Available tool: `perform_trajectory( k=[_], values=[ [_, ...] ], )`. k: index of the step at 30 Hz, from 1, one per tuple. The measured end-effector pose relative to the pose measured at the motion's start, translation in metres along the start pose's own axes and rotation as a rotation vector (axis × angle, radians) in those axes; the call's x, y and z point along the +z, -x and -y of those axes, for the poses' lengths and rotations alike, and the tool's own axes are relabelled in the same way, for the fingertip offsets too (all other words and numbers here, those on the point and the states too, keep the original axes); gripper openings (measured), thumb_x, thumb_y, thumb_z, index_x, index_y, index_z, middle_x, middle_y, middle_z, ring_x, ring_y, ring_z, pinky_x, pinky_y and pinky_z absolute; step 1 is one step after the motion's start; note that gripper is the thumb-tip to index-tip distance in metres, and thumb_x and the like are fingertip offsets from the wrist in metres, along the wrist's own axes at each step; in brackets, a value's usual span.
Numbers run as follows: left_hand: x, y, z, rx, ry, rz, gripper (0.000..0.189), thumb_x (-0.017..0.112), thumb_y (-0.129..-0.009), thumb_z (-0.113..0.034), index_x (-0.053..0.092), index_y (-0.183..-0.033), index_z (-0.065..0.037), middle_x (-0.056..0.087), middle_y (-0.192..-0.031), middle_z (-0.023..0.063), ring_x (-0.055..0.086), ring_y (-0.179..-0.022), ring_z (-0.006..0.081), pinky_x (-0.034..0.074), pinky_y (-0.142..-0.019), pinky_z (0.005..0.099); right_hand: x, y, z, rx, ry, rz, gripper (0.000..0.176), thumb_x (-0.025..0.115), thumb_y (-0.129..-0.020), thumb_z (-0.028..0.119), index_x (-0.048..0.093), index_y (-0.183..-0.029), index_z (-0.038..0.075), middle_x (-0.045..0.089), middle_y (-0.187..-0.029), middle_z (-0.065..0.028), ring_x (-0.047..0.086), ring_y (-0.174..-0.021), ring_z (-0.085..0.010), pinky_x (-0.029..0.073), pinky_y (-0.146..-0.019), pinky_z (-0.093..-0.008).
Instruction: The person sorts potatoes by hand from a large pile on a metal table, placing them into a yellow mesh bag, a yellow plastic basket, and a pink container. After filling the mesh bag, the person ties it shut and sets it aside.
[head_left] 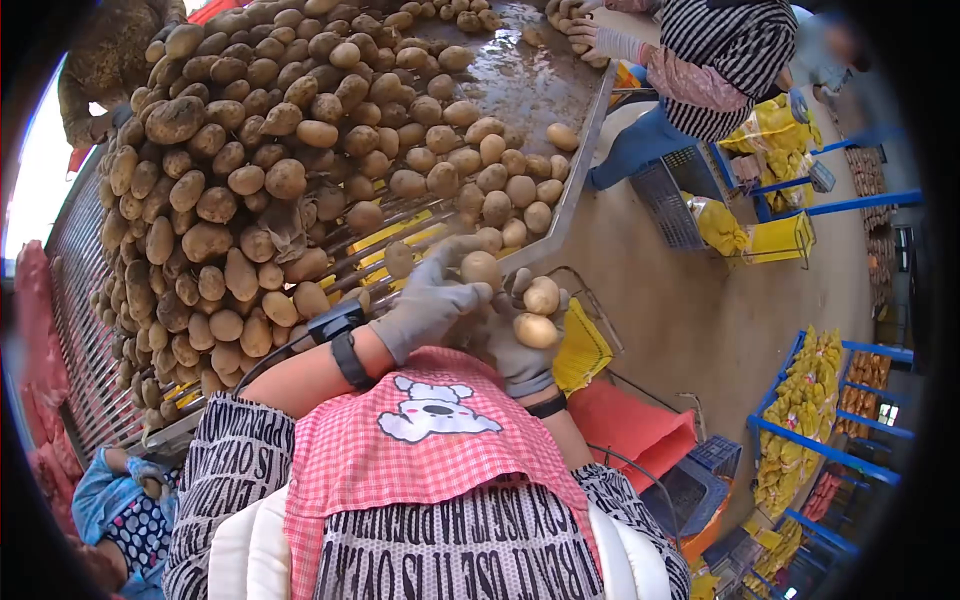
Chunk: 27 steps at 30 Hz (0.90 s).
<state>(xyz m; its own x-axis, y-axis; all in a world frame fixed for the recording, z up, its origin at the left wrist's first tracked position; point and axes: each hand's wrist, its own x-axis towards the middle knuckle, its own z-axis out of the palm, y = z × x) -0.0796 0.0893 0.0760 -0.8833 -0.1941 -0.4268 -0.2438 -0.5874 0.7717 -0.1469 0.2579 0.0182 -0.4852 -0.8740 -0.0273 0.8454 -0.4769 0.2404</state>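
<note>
My left hand (432,300), in a grey glove, is at the near edge of the sorting table, its thumb and fingers curled around a potato (480,268). My right hand (518,350), gloved too, is beside it just past the metal rim, with two pale potatoes (541,296) in its grasp. Part of its fingers is hidden behind them. Loose potatoes (497,208) lie on the table just beyond my hands. A large heap of soil-covered potatoes (215,205) rises to the left over metal rollers (350,268).
A metal rim (585,150) bounds the table. Across it, a person in striped clothing (715,60) reaches in with gloved hands. Below my right hand are a yellow crate (580,350) and a red bag (630,425). Filled yellow sacks (800,420) stand on blue racks at right.
</note>
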Motion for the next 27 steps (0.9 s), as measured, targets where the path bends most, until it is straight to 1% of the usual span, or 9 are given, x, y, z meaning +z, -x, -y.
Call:
perform_trajectory(
  k=[2,3,7,9,12,15,17,21,27],
  values=[
    [0.016,-0.009,0.032,0.321,-0.657,-0.178,0.064,0.072,-0.086,-0.016,0.043,-0.142,-0.001,0.055,-0.131,0.0134,0.058,-0.119,0.0224,0.048,-0.100,0.0338,-0.019,0.002,-0.006,-0.227,-0.109,-0.204,0.069,0.055,-0.091,0.063,0.060,-0.134,0.010,0.049,-0.147,-0.0177,0.043,-0.138,-0.0345,0.034,-0.115,-0.0532],
    [0.024,-0.009,0.034,0.499,-0.860,-0.200,0.063,0.070,-0.088,-0.017,0.043,-0.141,0.001,0.052,-0.136,0.0193,0.050,-0.130,0.0300,0.040,-0.110,0.0392,-0.001,-0.001,-0.011,-0.305,0.205,-0.376,0.072,0.053,-0.091,0.066,0.055,-0.139,0.013,0.048,-0.148,-0.0162,0.043,-0.138,-0.0316,0.032,-0.117,-0.0487],
    [0.043,0.006,0.024,0.667,-1.299,-0.062,0.060,0.065,-0.091,-0.023,0.043,-0.140,0.003,0.050,-0.140,0.0235,0.044,-0.134,0.0377,0.036,-0.113,0.0409,0.000,0.012,0.009,-0.323,0.229,-0.175,0.072,0.050,-0.093,0.066,0.050,-0.142,0.012,0.052,-0.144,-0.0131,0.044,-0.137,-0.0305,0.028,-0.120,-0.0503],
    [0.048,0.001,0.015,0.843,-1.389,0.075,0.048,0.058,-0.094,-0.033,0.054,-0.131,-0.003,0.056,-0.133,0.0172,0.052,-0.124,0.0358,0.041,-0.106,0.0434,-0.003,0.023,0.013,-0.392,0.223,-0.157,0.071,0.050,-0.094,0.065,0.051,-0.141,0.012,0.053,-0.143,-0.0130,0.045,-0.136,-0.0310,0.029,-0.119,-0.0493],
    [0.035,-0.046,0.005,0.734,-1.126,0.200,0.039,0.059,-0.094,-0.028,0.059,-0.126,-0.006,0.059,-0.128,0.0183,0.056,-0.120,0.0357,0.043,-0.102,0.0492,-0.015,0.050,0.021,-0.567,0.171,-0.342,0.066,0.051,-0.093,0.063,0.056,-0.139,0.016,0.053,-0.144,-0.0140,0.048,-0.134,-0.0339,0.036,-0.114,-0.0555],
    [0.022,-0.113,0.013,0.788,-1.317,0.166,0.028,0.057,-0.094,-0.027,0.065,-0.115,-0.011,0.063,-0.120,0.0156,0.059,-0.112,0.0355,0.045,-0.094,0.0516,0.016,0.075,0.013,-0.396,0.058,-0.132,0.061,0.056,-0.089,0.066,0.061,-0.135,0.026,0.044,-0.153,-0.0131,0.047,-0.135,-0.0365,0.040,-0.101,-0.0723],
    [0.017,-0.145,0.013,0.650,-1.768,0.458,0.026,0.055,-0.094,-0.028,0.067,-0.111,-0.012,0.064,-0.115,0.0147,0.060,-0.108,0.0338,0.046,-0.089,0.0488,0.018,0.094,0.013,-0.455,0.046,-0.106,0.064,0.054,-0.088,0.067,0.061,-0.135,0.023,0.041,-0.155,-0.0134,0.045,-0.137,-0.0361,0.040,-0.103,-0.0713],
    [0.038,-0.161,0.008,0.397,-2.122,0.525,0.033,0.055,-0.092,-0.038,0.069,-0.109,-0.014,0.064,-0.110,0.0149,0.063,-0.101,0.0320,0.048,-0.083,0.0473,0.008,0.150,0.021,-0.696,0.160,-0.342,0.067,0.054,-0.082,0.073,0.063,-0.131,0.027,0.047,-0.150,-0.0094,0.051,-0.132,-0.0313,0.046,-0.096,-0.0632],
    [0.047,-0.157,-0.003,0.312,-2.132,0.500,0.032,0.062,-0.084,-0.033,0.065,-0.107,-0.010,0.068,-0.095,0.0161,0.068,-0.088,0.0350,0.053,-0.077,0.0477,-0.010,0.241,0.027,-1.036,0.148,-0.512,0.059,0.056,-0.086,0.070,0.066,-0.124,0.026,0.056,-0.141,-0.0109,0.055,-0.128,-0.0315,0.042,-0.102,-0.0621]
  ],
)
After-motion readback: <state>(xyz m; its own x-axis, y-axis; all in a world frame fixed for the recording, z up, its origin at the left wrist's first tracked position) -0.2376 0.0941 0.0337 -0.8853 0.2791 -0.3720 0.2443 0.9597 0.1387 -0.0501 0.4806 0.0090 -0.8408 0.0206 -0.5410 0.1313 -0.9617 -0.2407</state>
